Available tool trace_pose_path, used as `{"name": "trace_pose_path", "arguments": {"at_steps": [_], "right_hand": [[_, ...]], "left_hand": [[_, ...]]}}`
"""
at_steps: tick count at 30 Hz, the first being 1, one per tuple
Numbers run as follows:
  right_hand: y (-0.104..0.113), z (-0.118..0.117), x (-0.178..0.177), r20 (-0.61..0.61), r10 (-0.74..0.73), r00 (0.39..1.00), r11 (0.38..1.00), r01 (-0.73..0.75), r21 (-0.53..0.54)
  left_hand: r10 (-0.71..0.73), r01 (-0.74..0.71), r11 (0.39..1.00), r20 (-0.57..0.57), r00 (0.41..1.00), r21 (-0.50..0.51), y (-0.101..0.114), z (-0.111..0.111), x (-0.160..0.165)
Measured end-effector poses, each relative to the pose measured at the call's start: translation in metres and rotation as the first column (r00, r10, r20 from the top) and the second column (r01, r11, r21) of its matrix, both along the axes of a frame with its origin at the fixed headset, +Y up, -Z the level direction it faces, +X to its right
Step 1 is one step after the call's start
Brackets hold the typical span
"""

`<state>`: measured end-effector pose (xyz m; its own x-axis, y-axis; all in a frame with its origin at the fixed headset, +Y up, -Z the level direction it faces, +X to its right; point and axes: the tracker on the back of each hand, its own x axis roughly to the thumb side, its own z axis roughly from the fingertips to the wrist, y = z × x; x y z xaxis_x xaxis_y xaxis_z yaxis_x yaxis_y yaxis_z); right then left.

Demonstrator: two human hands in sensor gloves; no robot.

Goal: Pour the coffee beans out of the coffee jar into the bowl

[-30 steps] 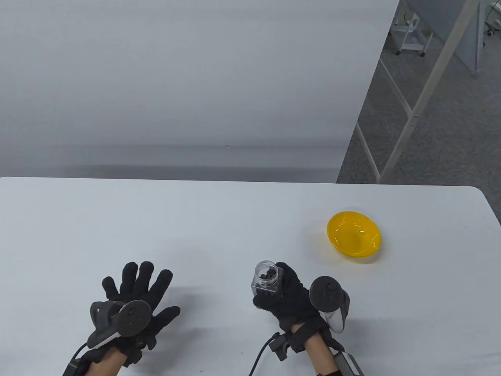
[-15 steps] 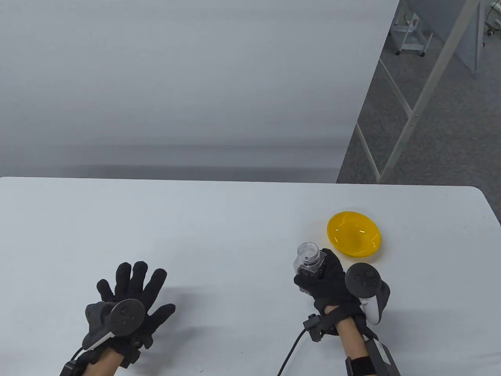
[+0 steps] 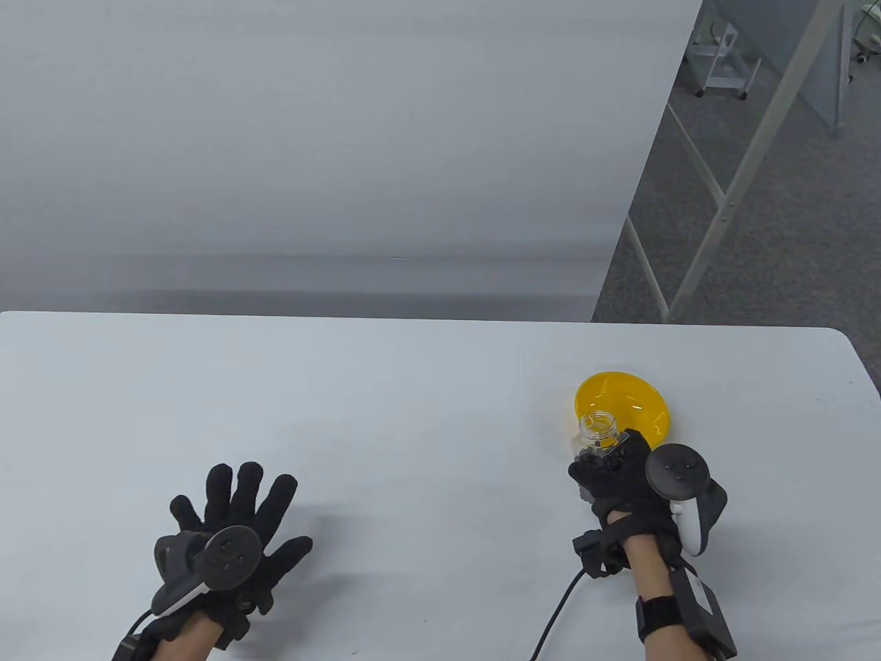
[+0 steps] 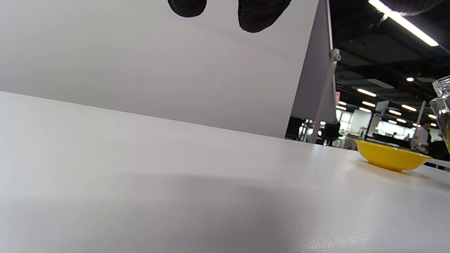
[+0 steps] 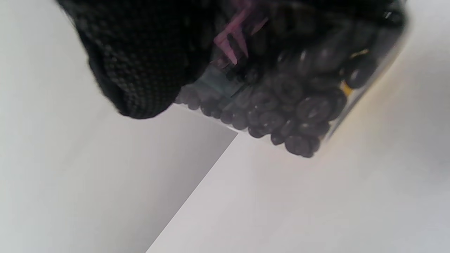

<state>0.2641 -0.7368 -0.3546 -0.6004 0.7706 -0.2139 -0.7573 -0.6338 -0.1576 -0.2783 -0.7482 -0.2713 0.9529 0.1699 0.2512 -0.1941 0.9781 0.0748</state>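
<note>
My right hand [image 3: 612, 475] grips a clear, lidless coffee jar [image 3: 596, 432] with dark beans in its bottom, held upright above the table. The jar's mouth overlaps the near-left rim of the yellow bowl [image 3: 630, 403] in the table view. In the right wrist view the beans [image 5: 295, 105] fill the jar's base under my gloved fingers [image 5: 140, 70]. The bowl looks empty; it also shows in the left wrist view [image 4: 392, 157]. My left hand [image 3: 237, 516] lies flat on the table with fingers spread, holding nothing.
The white table [image 3: 385, 399] runs to a far edge against a grey wall panel. Its right edge [image 3: 864, 379] lies just past the bowl. Metal frame legs [image 3: 729, 193] stand on the floor beyond.
My right hand has carried the jar to the right and away from me, from the table's middle to the bowl's near-left rim. The left hand has barely moved.
</note>
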Motion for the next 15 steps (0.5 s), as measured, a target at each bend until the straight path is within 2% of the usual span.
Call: {"name": "trace_pose_path", "arguments": {"at_steps": [3,9,15], "right_hand": [[0.002,-0.003,0.010,0.031,0.042,0.999,0.999,-0.041,-0.017],[0.006,-0.007,0.027,0.104,0.092,0.990,0.994,-0.086,-0.062],[0.006,-0.013,0.037,0.123,0.176,0.977,0.980,-0.161,-0.119]], "left_hand": [[0.059,-0.059,0.998,-0.013,0.998,-0.030,-0.002,-0.002,-0.001],[0.040,-0.040,0.999,-0.020,0.999,-0.036,-0.004,-0.004,-0.002],[0.057,-0.058,0.998,-0.032,0.998,-0.036,-0.004,-0.004,-0.004]]}}
